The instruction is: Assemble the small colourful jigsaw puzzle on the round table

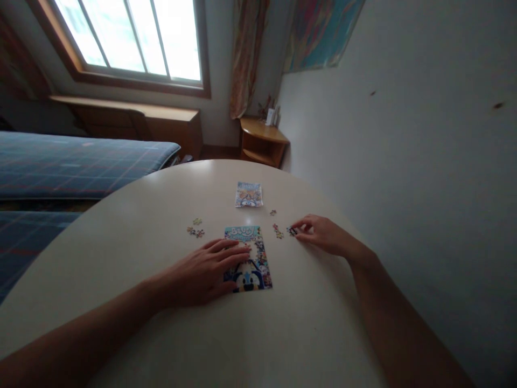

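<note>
A small colourful jigsaw puzzle, largely assembled, lies on a round pale table. My left hand rests flat on the puzzle's left side, fingers stretched out across it. My right hand is to the right of the puzzle, its fingertips pinched on a dark loose puzzle piece on the table. More loose pieces lie between that hand and the puzzle.
A printed reference picture lies farther back on the table. A few loose pieces sit left of the puzzle. A bed with a blue plaid cover is at the left, a wooden corner shelf behind, a wall at the right.
</note>
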`<state>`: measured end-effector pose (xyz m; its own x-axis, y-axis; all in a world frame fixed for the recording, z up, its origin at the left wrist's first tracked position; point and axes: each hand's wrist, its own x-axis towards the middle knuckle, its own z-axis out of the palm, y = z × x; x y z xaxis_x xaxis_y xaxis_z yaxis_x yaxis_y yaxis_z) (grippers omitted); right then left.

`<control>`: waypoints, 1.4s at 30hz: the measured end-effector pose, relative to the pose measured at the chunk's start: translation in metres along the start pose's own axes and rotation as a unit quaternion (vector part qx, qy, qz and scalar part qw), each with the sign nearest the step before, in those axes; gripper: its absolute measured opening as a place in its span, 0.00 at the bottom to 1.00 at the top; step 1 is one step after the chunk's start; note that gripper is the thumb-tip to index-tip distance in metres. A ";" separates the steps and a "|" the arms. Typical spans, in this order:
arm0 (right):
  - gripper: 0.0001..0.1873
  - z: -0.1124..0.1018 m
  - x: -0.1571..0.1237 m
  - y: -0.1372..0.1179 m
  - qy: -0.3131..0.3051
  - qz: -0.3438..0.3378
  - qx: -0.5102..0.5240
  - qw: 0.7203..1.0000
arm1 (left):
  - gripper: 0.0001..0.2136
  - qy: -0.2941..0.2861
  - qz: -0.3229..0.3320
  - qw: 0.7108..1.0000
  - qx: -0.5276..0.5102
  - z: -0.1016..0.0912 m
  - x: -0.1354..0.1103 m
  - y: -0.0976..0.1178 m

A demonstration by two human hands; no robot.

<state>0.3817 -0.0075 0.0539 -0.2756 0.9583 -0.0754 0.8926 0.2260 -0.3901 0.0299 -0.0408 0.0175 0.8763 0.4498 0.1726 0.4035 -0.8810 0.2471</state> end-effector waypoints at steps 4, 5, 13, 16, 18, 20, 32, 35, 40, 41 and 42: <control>0.13 0.000 0.000 0.001 0.002 0.027 0.004 1.000 | 0.28 0.015 -0.002 1.000 -0.006 0.001 0.000 -0.002; 0.13 0.000 0.000 0.001 0.001 0.037 0.001 0.999 | 0.27 0.024 -0.005 1.000 -0.006 0.001 0.000 -0.002; 0.14 0.002 0.004 -0.001 -0.009 0.047 -0.002 0.999 | 0.15 0.138 -0.088 0.985 0.044 0.005 0.002 -0.010; 0.13 0.003 0.004 -0.001 -0.014 0.040 0.011 0.999 | 0.13 0.157 -0.106 0.981 0.049 0.008 0.002 -0.014; 0.11 0.004 0.004 0.000 -0.020 0.028 0.010 0.999 | 0.12 0.159 -0.108 0.980 0.044 0.009 0.002 -0.015; 0.11 0.003 0.004 -0.001 -0.025 0.014 0.004 1.000 | 0.11 0.157 -0.106 0.981 0.041 0.010 0.002 -0.015; 0.10 0.004 0.001 -0.008 -0.025 -0.011 0.054 0.998 | 0.11 0.145 -0.086 0.986 0.015 0.006 0.004 -0.009; 0.10 0.002 0.000 -0.012 -0.021 -0.013 0.045 0.999 | 0.17 0.102 -0.028 0.994 -0.001 0.003 0.003 -0.006; 0.10 -0.001 0.000 -0.015 -0.003 0.006 0.026 1.000 | 0.24 0.019 0.062 0.998 0.003 0.000 0.002 -0.001; 0.10 0.000 0.000 -0.014 -0.001 0.007 0.023 1.000 | 0.23 0.016 0.063 0.998 0.004 0.000 0.002 0.000; 0.11 0.001 0.001 -0.014 0.000 0.007 0.019 1.000 | 0.22 0.015 0.062 0.998 0.002 0.001 0.002 0.000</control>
<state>0.3688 -0.0101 0.0584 -0.2633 0.9614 -0.0803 0.8817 0.2060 -0.4245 0.0315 -0.0400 0.0168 0.9109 0.3421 0.2307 0.2941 -0.9304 0.2188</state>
